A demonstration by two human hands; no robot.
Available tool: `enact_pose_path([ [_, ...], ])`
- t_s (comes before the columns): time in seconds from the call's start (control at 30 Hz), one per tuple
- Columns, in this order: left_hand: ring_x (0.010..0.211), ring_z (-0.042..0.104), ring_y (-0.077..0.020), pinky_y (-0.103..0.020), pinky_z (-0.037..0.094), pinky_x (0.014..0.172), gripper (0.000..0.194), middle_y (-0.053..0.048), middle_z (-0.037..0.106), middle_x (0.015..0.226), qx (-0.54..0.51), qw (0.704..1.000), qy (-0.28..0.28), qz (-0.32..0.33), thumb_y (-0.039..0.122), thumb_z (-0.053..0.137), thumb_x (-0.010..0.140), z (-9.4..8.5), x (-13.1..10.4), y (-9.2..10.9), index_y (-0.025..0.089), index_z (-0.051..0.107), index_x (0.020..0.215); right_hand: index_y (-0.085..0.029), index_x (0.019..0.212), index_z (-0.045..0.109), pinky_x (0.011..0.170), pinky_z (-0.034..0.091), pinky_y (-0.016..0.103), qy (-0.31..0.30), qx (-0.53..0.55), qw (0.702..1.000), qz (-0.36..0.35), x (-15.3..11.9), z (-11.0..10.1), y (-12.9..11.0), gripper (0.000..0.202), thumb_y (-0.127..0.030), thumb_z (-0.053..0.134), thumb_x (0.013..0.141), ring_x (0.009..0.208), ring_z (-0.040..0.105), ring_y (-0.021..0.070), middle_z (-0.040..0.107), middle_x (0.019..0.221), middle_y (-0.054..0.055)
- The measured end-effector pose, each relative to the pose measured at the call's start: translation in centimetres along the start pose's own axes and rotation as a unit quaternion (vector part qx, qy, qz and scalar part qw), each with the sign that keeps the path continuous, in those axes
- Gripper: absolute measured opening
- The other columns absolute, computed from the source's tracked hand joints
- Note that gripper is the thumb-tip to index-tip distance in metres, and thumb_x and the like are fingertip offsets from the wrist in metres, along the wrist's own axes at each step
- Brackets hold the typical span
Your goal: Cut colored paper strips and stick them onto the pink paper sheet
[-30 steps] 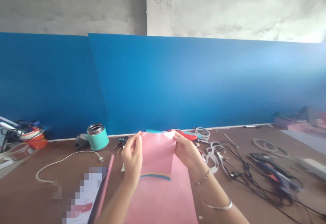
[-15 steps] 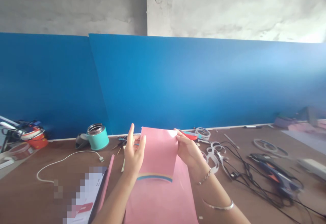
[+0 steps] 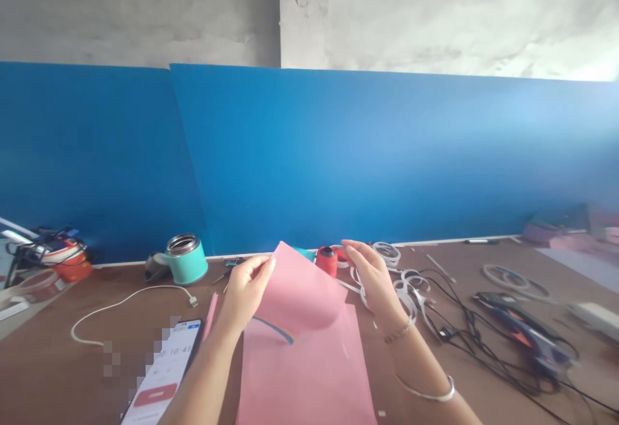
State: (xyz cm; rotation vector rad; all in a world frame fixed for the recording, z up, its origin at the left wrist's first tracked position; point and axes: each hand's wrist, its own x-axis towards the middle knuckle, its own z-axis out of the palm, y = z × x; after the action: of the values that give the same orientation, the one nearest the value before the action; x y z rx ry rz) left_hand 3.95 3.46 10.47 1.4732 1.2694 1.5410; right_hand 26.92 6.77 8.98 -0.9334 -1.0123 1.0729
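My left hand pinches a pink paper sheet by its upper left corner. The sheet hangs tilted, its right side dipping. A curved blue strip shows along its lower edge. Off the sheet's right side, my right hand is open, fingers stretched to the left, holding nothing. Below both hands, a larger pink sheet lies flat on the table. A red bottle-like object with a dark top stands behind the held sheet, close to my right fingers.
On the left are a phone, a white cable, a turquoise cup and an orange container. White strip coils, black cables and a blue glue gun lie to the right. A blue partition borders the back.
My right hand has let go of the sheet's right edge and moved right. My left hand has closed on the upper left corner. The sheet has turned, uncovering the red object behind.
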Motion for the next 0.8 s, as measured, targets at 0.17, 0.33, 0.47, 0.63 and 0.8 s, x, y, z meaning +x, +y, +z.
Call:
enact_pose_path([
  [0.17,0.069,0.064,-0.0245,-0.029,0.048,0.058,0.015,-0.003,0.07,0.066,0.037,0.995,-0.09,0.007,0.033,0.067,0.068,-0.2,-0.5,0.9,0.023,0.075,0.074,-0.023,0.084,0.07,0.064,0.044,0.029,-0.122,-0.064,0.988,-0.075,-1.0,1.0,-0.1,0.013,-0.032,0.067,0.075,0.072,0.056,0.0165,0.066,0.082,0.003],
  [0.33,0.062,0.061,-0.0206,-0.026,0.042,0.054,0.02,-0.002,0.071,0.069,0.102,0.986,-0.134,0.007,0.035,0.059,0.075,0.3,-0.7,1.4,0.024,0.076,0.077,-0.026,0.087,0.07,0.07,0.041,0.033,-0.203,-0.183,0.941,-0.2,-2.0,2.2,0.0,0.011,-0.024,0.061,0.08,0.078,0.052,0.0182,0.063,0.084,0.003],
  [0.47,0.058,0.057,-0.0188,-0.025,0.037,0.051,0.021,-0.001,0.07,0.067,0.118,0.983,-0.141,0.016,0.036,0.058,0.076,0.4,-0.8,1.6,0.025,0.075,0.076,-0.029,0.09,0.07,0.068,0.041,0.033,-0.221,-0.211,0.928,-0.212,-2.5,2.6,-0.2,0.015,-0.022,0.058,0.082,0.084,0.052,0.0209,0.061,0.088,0.005],
  [0.63,0.05,0.051,-0.0155,-0.024,0.031,0.046,0.022,0.001,0.065,0.058,0.128,0.981,-0.142,0.024,0.035,0.058,0.076,0.4,-0.9,1.6,0.023,0.073,0.066,-0.03,0.093,0.07,0.073,0.041,0.036,-0.233,-0.233,0.917,-0.225,-2.6,2.7,-0.2,0.018,-0.021,0.057,0.083,0.085,0.053,0.0216,0.061,0.09,0.005],
  [0.8,0.05,0.048,-0.0142,-0.023,0.031,0.047,0.026,0.001,0.062,0.056,0.131,0.978,-0.158,0.03,0.037,0.055,0.077,0.5,-1.1,1.7,0.021,0.071,0.064,-0.027,0.091,0.068,0.075,0.043,0.035,-0.243,-0.258,0.905,-0.236,-2.4,2.6,-0.1,0.017,-0.019,0.057,0.082,0.087,0.055,0.0212,0.062,0.092,0.005],
])
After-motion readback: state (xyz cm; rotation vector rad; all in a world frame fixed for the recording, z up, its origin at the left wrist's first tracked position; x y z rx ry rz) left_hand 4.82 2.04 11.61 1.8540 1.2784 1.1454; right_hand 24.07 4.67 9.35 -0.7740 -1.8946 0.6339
